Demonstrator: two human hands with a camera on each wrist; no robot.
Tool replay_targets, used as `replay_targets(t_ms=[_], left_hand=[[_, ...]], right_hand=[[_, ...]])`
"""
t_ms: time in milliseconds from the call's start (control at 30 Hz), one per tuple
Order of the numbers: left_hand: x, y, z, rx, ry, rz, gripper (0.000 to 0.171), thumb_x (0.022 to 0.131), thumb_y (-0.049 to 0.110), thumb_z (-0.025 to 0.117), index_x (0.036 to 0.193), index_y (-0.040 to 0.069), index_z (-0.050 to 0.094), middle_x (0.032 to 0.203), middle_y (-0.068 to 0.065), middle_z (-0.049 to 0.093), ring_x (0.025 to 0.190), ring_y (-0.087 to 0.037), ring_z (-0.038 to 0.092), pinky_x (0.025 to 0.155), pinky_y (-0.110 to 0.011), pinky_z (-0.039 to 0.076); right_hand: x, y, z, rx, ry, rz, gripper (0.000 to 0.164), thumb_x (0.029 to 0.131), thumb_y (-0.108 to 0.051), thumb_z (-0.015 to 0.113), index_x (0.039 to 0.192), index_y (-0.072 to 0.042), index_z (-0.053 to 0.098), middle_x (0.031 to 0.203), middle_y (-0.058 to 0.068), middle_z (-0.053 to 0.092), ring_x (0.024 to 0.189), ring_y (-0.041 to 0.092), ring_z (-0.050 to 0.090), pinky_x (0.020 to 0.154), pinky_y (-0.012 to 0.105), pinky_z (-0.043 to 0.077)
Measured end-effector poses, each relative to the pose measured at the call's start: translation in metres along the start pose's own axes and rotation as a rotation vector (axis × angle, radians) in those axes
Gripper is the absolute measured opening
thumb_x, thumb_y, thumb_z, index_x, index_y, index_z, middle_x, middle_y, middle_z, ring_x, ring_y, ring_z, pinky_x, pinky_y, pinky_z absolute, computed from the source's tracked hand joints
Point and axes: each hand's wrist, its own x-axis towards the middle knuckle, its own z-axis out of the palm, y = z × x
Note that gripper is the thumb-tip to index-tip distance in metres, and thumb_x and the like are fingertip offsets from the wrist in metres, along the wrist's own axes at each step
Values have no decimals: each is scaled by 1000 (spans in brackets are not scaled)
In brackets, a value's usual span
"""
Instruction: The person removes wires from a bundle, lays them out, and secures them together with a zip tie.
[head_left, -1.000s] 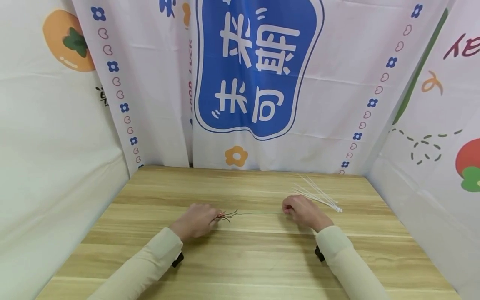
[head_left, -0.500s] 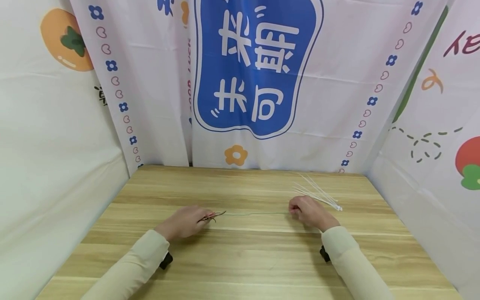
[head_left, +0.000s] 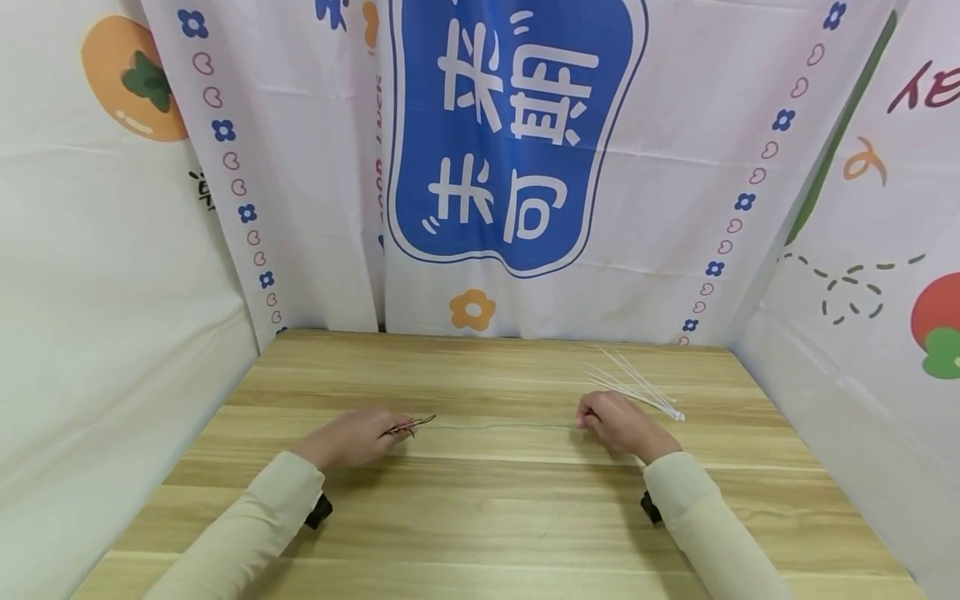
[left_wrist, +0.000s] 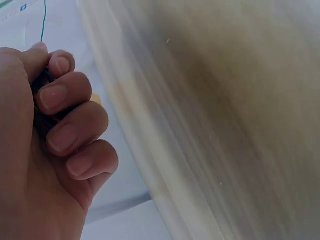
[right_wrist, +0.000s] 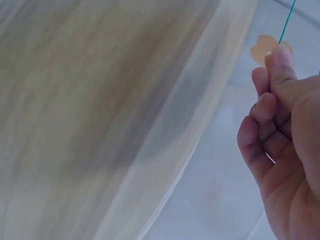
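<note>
Between my hands a thin green wire runs nearly straight across, above the wooden table. At its left end my left hand curls its fingers round a bundle of thin dark and reddish wires, whose loose ends poke out to the right. In the left wrist view the green wire leaves from between thumb and forefinger, and the fingers hide most of the dark bundle. My right hand pinches the other end; in the right wrist view the green wire comes out between thumb and forefinger.
Several white cable ties lie fanned out on the table, just behind my right hand. A printed cloth hangs along the table's back edge, and pale cloths close off both sides.
My left hand has moved left with the wire bundle, and my right hand slightly right. A longer stretch of green wire now shows between them. The cable ties have stayed put.
</note>
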Motion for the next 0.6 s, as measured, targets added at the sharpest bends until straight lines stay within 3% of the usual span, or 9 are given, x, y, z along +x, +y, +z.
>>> replay_targets(t_ms=[167,367,467,600], left_hand=[[0,-6,-5,-47,-39,-19,33,113,33,48,120,13,73,96,7,68,84,-6,55,80,-36,49],[-4,-15,-6,-58,-49,-50,32,113,33,49,124,13,72,101,7,70,91,-8,61,85,-40,53],[-6,-18,-7,-32,-49,-50,31,112,31,51,125,14,72,102,8,71,90,-6,60,83,-38,52],[-7,-20,-4,74,15,-66,17,109,27,58,103,21,73,81,11,61,71,-5,49,64,-30,43]], right_hand=[[1,-3,-2,13,-6,-3,16,101,-9,70,86,-14,71,85,-5,70,72,7,54,69,25,49],[2,-3,-2,19,-7,-9,17,101,-9,70,85,-14,71,85,-5,70,72,6,55,68,25,49],[2,-2,-2,5,-9,-12,17,101,-8,71,85,-15,71,85,-5,71,73,6,55,69,25,50],[3,-3,-3,-15,-17,-11,18,100,-7,70,85,-15,71,86,-5,71,75,6,56,71,27,51]])
